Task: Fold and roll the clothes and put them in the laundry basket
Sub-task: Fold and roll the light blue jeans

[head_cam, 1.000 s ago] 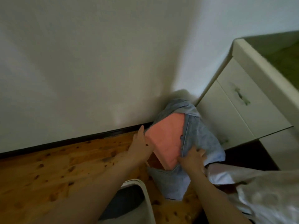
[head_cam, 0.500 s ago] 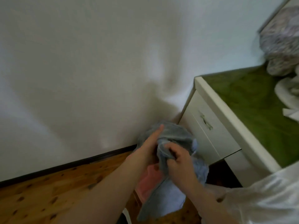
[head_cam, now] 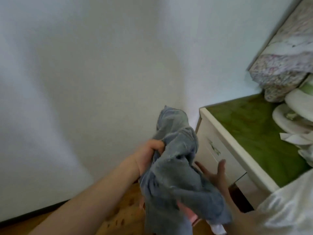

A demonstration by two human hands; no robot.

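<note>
- A grey-blue garment [head_cam: 176, 167] is hanging in the air in a crumpled bunch in front of the person, above the floor and just left of a white cabinet [head_cam: 225, 138].
- The left hand [head_cam: 150, 155] is gripping the garment's upper left part, with its fingers [head_cam: 157, 145] curling tightly into the fabric.
- The right hand [head_cam: 215, 178] is hovering at the garment's right side with its fingers spread and straight, gripping nothing; the cloth is covering the lower palm, so I cannot tell whether they are touching.
- A pink cloth [head_cam: 189, 214] is peeking out from under the garment's lower folds, mostly hidden by them.
- A white sleeve [head_cam: 288, 212] is showing at the lower right.
- The cabinet is standing against the wall [head_cam: 84, 82], close beside the right hand, and its drawer handle [head_cam: 214, 148] is facing the garment.
- A green tabletop [head_cam: 250, 126] is covering the cabinet, with blurred white things [head_cam: 288, 119] lying at its far right.
- Patterned bedding [head_cam: 277, 68] is hanging over the tabletop's back edge.
- A wooden floor [head_cam: 128, 211] is running beneath the left forearm, meeting the wall at a dark baseboard [head_cam: 33, 212].
</note>
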